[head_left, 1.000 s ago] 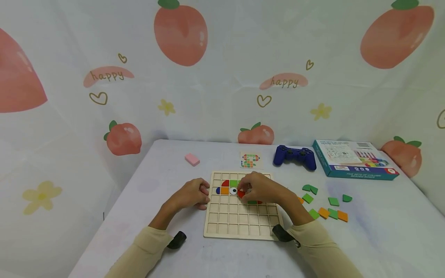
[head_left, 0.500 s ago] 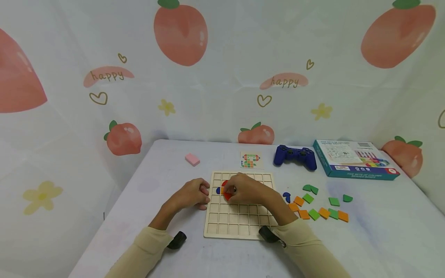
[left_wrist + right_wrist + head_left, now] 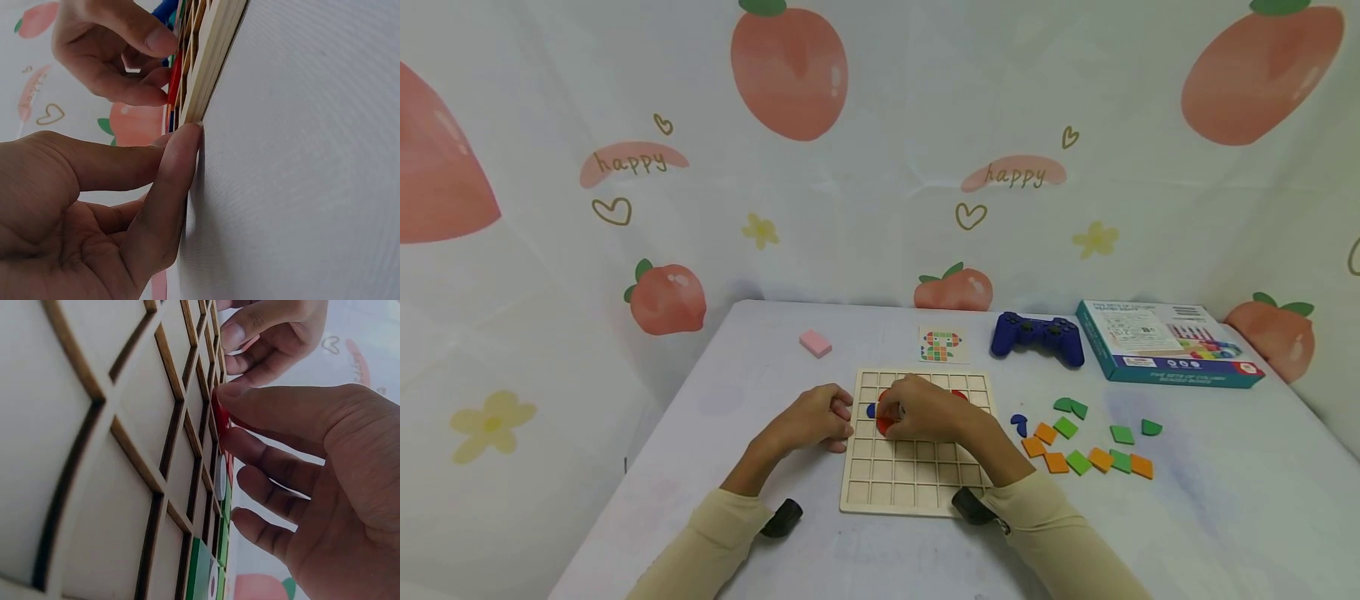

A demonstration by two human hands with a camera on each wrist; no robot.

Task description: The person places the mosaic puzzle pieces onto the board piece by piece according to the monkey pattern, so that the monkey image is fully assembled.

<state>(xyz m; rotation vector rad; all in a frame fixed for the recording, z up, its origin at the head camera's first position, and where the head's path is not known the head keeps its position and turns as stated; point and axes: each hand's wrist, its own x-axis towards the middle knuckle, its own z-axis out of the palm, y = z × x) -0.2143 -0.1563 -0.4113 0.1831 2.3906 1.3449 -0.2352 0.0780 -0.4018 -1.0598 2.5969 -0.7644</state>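
A wooden grid board lies on the table, with colored tiles set in its upper rows. My left hand pinches the board's left edge, as the left wrist view shows. Over the upper left of the grid, my right hand holds a red tile between thumb and index finger, down against the board. Just left of those fingertips sits a blue tile. Green tiles and a round white tile show in the right wrist view. My right hand hides much of the upper rows from the head view.
Several loose orange and green tiles, plus blue pieces, lie right of the board. Behind it are a pattern card, a pink block, a blue game controller and a flat box.
My right hand has moved left across the board with the red tile, then slightly farther left, bringing the tile below the blue one's right side. My left hand has stayed at the edge.
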